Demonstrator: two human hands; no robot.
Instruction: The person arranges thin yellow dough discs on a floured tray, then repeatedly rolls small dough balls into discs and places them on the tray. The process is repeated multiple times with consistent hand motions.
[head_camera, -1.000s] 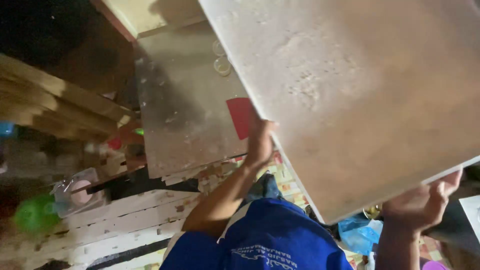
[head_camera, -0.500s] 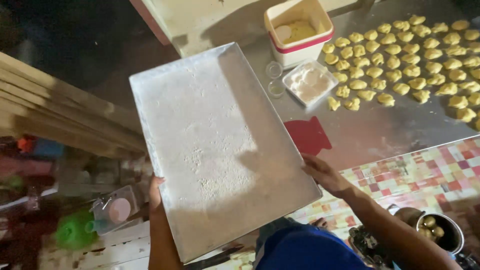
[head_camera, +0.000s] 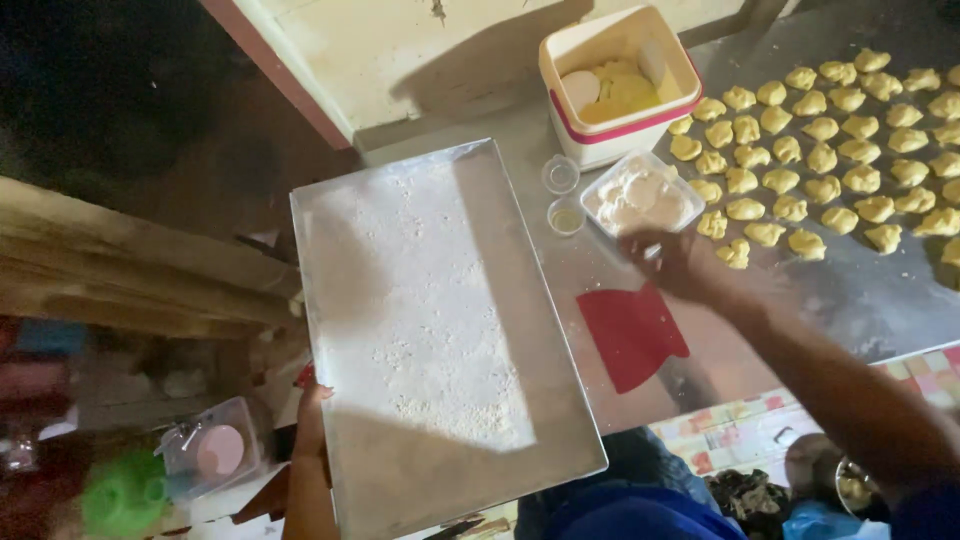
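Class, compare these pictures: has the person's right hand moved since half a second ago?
Yes. The right hand left the floured tray, crossing above the red scraper toward the flour tub.

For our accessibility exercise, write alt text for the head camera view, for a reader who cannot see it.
A person's left hand holds the edge of a floured metal tray on a steel table, while the right hand reaches toward a square tub of flour. Rows of yellow dough pieces and a red scraper lie nearby.
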